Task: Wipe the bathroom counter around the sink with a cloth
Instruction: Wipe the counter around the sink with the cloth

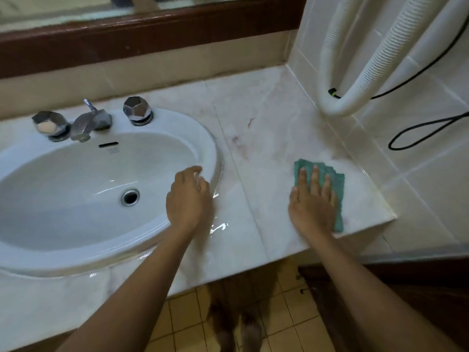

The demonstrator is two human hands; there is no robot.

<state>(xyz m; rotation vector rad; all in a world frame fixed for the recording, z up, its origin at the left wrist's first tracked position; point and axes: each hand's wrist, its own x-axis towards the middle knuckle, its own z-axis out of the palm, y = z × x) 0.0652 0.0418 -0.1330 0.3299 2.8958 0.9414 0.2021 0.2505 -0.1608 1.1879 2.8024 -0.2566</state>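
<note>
Head view: one entry.
Cloth [332, 179]: green, folded, pressed flat on counter [266, 118] near right front corner.
Right hand [313, 207]: spread flat upon cloth.
Left hand [189, 196]: loosely curled, empty, at sink [213, 148] rim.
Progress: judged partial; stains are noted behind cloth, unwiped.

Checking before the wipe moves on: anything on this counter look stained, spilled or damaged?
Yes. Reddish-brown stains mark the pale marble counter between the white oval sink and the green cloth, with a darker streak further back. Wet patches glisten by the sink's front rim. No visible damage.
</note>
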